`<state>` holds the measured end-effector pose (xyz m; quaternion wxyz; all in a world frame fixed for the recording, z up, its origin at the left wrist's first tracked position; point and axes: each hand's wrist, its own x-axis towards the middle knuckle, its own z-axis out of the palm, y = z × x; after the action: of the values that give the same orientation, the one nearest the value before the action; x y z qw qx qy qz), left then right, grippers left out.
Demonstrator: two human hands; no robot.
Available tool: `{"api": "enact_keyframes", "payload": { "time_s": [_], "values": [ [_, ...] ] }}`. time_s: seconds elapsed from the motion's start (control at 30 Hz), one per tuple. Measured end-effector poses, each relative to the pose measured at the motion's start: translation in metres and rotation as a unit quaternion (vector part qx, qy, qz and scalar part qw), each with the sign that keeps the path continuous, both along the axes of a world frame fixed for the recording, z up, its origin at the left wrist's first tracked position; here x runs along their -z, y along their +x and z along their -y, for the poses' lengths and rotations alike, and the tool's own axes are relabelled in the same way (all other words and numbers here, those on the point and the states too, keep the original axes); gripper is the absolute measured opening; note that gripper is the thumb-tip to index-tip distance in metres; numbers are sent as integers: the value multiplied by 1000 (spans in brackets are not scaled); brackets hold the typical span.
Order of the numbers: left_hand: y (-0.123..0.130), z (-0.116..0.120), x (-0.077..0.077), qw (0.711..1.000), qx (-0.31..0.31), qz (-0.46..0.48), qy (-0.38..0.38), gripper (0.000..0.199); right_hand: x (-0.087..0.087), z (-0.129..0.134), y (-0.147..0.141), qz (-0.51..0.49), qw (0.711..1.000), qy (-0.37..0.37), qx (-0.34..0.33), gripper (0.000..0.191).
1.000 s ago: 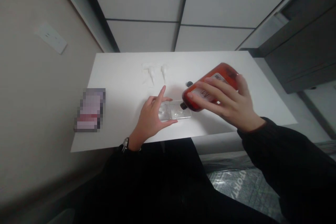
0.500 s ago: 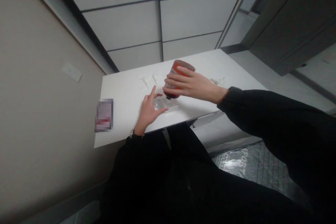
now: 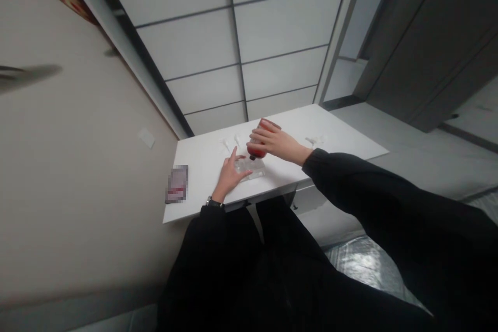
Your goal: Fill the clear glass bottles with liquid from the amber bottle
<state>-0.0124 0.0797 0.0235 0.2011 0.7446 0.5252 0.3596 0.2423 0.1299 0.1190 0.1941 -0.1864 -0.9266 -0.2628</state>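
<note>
My right hand [image 3: 278,144] is wrapped round a large red bottle [image 3: 257,150], which tilts with its dark mouth end down and to the left. The mouth is above a clear transparent container [image 3: 257,168] on the white table [image 3: 202,187]. My left hand [image 3: 230,174] is at the container's left side, with thumb and fingers curved round a clear rounded part of it. Whether liquid flows from the bottle cannot be made out.
Two small white pieces [image 3: 226,144] lie behind my left hand. A whitish crumpled item [image 3: 316,141] rests right of the bottle. A blurred-out flat item [image 3: 178,184] lies near the table's left edge, beside the wall.
The view has shifted, so the table appears lower and smaller. My right hand still holds the tilted bottle over the container, and my left hand keeps its place at the container's left side.
</note>
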Motion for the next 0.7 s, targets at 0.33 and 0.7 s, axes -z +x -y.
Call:
{"api": "enact_keyframes", "payload": {
  "time_s": [0.33,0.7],
  "values": [
    [-1,-2,-1,999,9,-32,-8,113,61,-7,20,-245,930,-263,76,61],
    [-3,-7,-5,1000,-6,-2,-2,110,134,-6,20,-473,766,-424,94,84]
  ]
}}
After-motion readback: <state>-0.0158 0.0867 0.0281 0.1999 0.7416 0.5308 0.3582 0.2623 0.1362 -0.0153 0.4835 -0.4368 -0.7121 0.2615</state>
